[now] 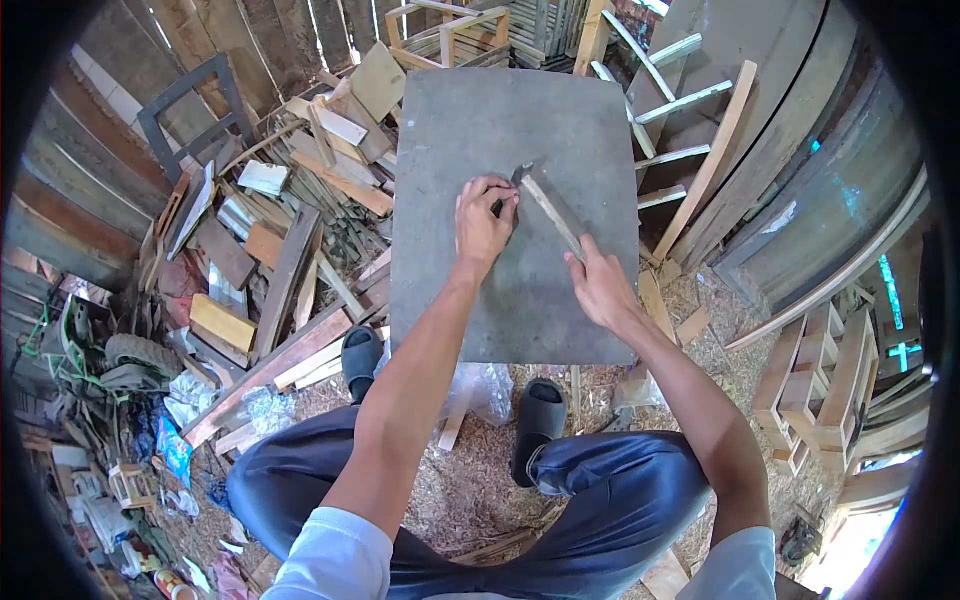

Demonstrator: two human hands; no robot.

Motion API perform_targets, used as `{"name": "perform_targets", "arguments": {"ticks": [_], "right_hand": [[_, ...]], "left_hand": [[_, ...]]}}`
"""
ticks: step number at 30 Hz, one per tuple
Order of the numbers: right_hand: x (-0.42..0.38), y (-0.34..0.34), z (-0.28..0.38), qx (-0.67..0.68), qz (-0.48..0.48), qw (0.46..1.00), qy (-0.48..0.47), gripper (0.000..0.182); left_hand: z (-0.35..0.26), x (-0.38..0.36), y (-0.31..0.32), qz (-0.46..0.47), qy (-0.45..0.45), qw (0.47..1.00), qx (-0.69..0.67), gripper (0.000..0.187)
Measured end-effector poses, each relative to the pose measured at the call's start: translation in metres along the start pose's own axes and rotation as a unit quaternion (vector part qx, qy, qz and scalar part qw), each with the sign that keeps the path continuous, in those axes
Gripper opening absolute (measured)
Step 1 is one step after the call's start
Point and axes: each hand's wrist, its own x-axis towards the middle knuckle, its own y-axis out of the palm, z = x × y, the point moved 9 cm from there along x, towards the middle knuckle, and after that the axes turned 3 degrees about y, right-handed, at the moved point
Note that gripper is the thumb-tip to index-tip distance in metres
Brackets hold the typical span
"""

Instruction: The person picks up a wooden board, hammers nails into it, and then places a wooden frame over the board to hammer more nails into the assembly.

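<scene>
My right hand [600,285] grips the wooden handle of a hammer [552,212] that lies slanted over a grey slab [470,300]. The metal hammer head [521,173] points to the far side. My left hand [482,222] rests on the slab right beside the head, fingers bunched together and touching it. Whether these fingers pinch something small is hidden by the hand. I am crouched in front of the slab, with blue trousers and dark sandals [540,412] below it.
A heap of scrap boards and offcuts [290,230] lies left of the slab. Wooden frames and slats [680,110] lean at the back right, and small wooden crates [820,380] stand at the right. Sawdust [480,480] covers the ground.
</scene>
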Motion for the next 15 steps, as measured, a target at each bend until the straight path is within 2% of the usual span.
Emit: {"name": "perform_targets", "arguments": {"ticks": [4,7,11,14,15], "right_hand": [[-0.002,0.000,0.005,0.014,-0.012,1.000,-0.013,0.027],[0.004,0.006,-0.001,-0.029,-0.005,0.999,-0.025,0.027],[-0.001,-0.003,0.005,-0.016,-0.016,1.000,-0.006,0.026],[-0.002,-0.003,0.011,-0.004,-0.019,1.000,-0.013,0.026],[-0.002,-0.003,0.011,0.000,-0.018,1.000,-0.018,0.027]], "left_hand": [[0.000,-0.001,-0.001,0.005,-0.003,1.000,0.004,0.008],[0.003,-0.002,0.001,0.011,-0.009,1.000,-0.003,0.008],[0.001,-0.003,0.000,0.016,-0.011,1.000,-0.006,0.007],[-0.005,-0.004,-0.011,-0.030,-0.009,0.999,-0.036,0.012],[-0.010,-0.005,-0.022,-0.081,-0.007,0.995,0.060,0.016]]}}
